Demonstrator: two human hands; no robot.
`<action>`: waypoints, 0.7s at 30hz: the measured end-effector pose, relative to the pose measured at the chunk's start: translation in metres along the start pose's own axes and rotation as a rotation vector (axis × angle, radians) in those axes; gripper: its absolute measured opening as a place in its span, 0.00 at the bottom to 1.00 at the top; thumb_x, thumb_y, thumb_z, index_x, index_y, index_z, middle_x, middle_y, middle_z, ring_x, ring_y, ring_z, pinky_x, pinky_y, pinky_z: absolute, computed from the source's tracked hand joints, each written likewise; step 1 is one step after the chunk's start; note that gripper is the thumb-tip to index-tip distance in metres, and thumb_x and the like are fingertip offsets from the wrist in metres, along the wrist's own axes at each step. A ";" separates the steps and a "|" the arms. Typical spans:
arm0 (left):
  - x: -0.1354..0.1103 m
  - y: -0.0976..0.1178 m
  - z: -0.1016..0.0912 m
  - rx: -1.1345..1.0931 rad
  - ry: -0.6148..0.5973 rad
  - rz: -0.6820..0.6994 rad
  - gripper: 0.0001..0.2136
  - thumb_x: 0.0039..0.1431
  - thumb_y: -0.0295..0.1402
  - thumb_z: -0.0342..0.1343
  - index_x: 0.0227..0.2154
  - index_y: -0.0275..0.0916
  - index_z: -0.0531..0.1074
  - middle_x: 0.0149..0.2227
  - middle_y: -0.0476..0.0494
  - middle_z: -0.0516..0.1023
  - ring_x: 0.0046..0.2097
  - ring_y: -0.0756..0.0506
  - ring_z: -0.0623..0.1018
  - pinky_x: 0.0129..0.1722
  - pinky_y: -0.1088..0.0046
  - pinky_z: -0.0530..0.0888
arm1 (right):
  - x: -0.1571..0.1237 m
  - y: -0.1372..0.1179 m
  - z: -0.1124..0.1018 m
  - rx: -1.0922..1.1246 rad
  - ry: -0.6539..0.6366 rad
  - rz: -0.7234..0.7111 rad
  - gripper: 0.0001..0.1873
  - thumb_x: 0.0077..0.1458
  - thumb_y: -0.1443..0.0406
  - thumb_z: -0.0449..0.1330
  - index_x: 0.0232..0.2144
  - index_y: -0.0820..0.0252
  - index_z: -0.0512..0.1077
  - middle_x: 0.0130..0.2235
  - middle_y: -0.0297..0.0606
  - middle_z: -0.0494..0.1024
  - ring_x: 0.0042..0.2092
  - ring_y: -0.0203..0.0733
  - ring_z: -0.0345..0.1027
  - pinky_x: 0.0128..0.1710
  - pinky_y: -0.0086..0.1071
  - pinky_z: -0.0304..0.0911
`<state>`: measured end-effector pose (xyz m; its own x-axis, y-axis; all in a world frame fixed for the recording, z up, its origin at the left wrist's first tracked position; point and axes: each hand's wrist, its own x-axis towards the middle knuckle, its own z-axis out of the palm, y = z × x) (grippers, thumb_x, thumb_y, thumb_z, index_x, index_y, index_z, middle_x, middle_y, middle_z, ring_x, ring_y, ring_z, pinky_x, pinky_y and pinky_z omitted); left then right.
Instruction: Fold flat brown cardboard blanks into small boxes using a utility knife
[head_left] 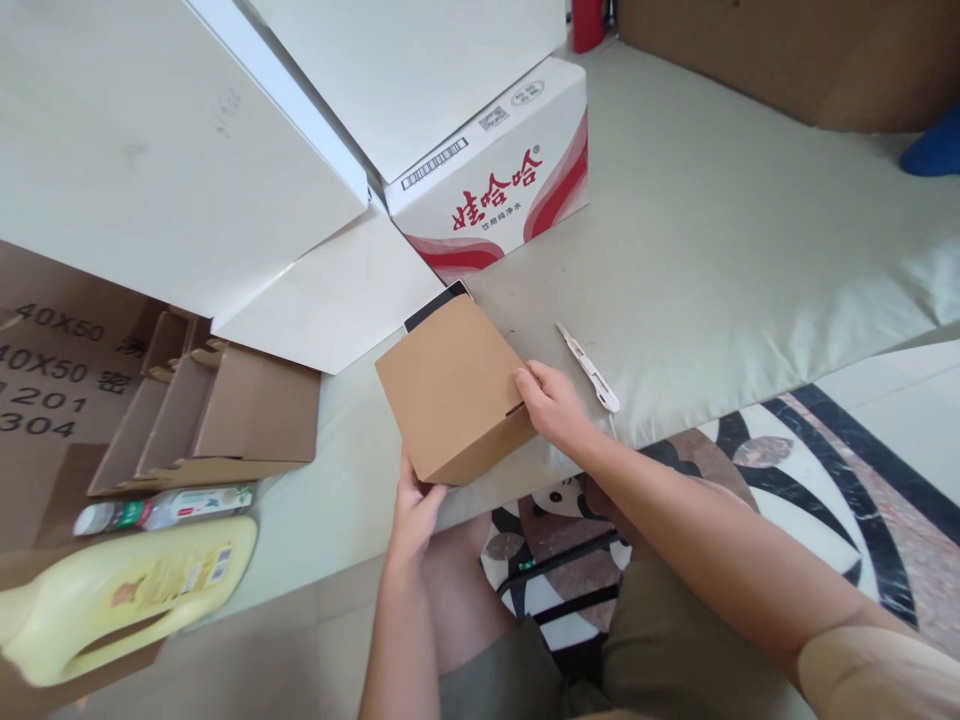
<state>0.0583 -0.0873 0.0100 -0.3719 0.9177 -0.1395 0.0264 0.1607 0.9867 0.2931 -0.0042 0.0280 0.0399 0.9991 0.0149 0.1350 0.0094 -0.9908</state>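
Observation:
A small brown cardboard box [454, 385] is held between my two hands, slightly tilted over the pale cloth-covered surface. My left hand [416, 500] grips its near left corner from below, fingers partly hidden under it. At its right edge, my right hand [551, 400] clasps the side with the thumb on top. Just right of that hand lies a white utility knife [587, 367] on the cloth. Behind the box, a dark flat thing with a white edge [437, 305] pokes out, mostly covered.
White cartons [150, 150] and a red-and-white water carton [495, 190] stand behind. At left are folded brown cardboard boxes [255, 410], a plastic bottle [172, 508] and a yellow jug [142, 590]. A large brown box [787, 60] sits at the back right of the pale cloth [712, 240].

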 end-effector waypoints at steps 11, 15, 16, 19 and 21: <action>0.005 -0.008 0.013 0.287 0.159 0.168 0.22 0.43 0.23 0.63 0.45 0.40 0.76 0.46 0.42 0.79 0.50 0.44 0.76 0.53 0.71 0.69 | 0.001 0.000 0.000 0.016 -0.018 0.003 0.19 0.60 0.56 0.46 0.21 0.54 0.47 0.21 0.29 0.54 0.26 0.35 0.52 0.27 0.33 0.46; 0.009 -0.009 0.018 0.200 0.207 0.055 0.14 0.43 0.29 0.62 0.37 0.37 0.77 0.35 0.44 0.79 0.37 0.47 0.77 0.39 0.72 0.72 | -0.001 -0.001 0.000 0.036 -0.032 0.023 0.18 0.59 0.55 0.46 0.21 0.55 0.50 0.22 0.30 0.58 0.27 0.36 0.55 0.27 0.32 0.49; 0.009 -0.009 0.020 0.146 0.225 0.002 0.12 0.43 0.31 0.62 0.34 0.36 0.76 0.32 0.45 0.78 0.34 0.48 0.76 0.34 0.73 0.72 | -0.001 0.000 0.000 0.042 -0.046 0.034 0.18 0.59 0.54 0.46 0.21 0.55 0.52 0.22 0.31 0.59 0.27 0.37 0.56 0.28 0.32 0.50; 0.010 -0.004 0.024 -0.011 0.315 -0.093 0.11 0.41 0.36 0.62 0.29 0.36 0.74 0.27 0.47 0.76 0.29 0.49 0.74 0.28 0.75 0.69 | -0.004 0.001 0.001 0.066 -0.115 0.052 0.16 0.58 0.54 0.47 0.23 0.56 0.58 0.25 0.33 0.66 0.30 0.39 0.60 0.29 0.32 0.54; 0.011 0.001 0.026 -0.097 0.356 -0.101 0.12 0.41 0.37 0.62 0.30 0.37 0.73 0.28 0.47 0.77 0.31 0.48 0.75 0.29 0.75 0.70 | -0.005 0.001 0.002 0.096 -0.161 0.049 0.15 0.57 0.54 0.48 0.25 0.57 0.61 0.28 0.34 0.69 0.32 0.40 0.63 0.31 0.33 0.56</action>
<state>0.0784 -0.0679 0.0069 -0.6675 0.7127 -0.2154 -0.1088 0.1928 0.9752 0.2907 -0.0092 0.0262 -0.1160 0.9921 -0.0475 0.0417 -0.0429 -0.9982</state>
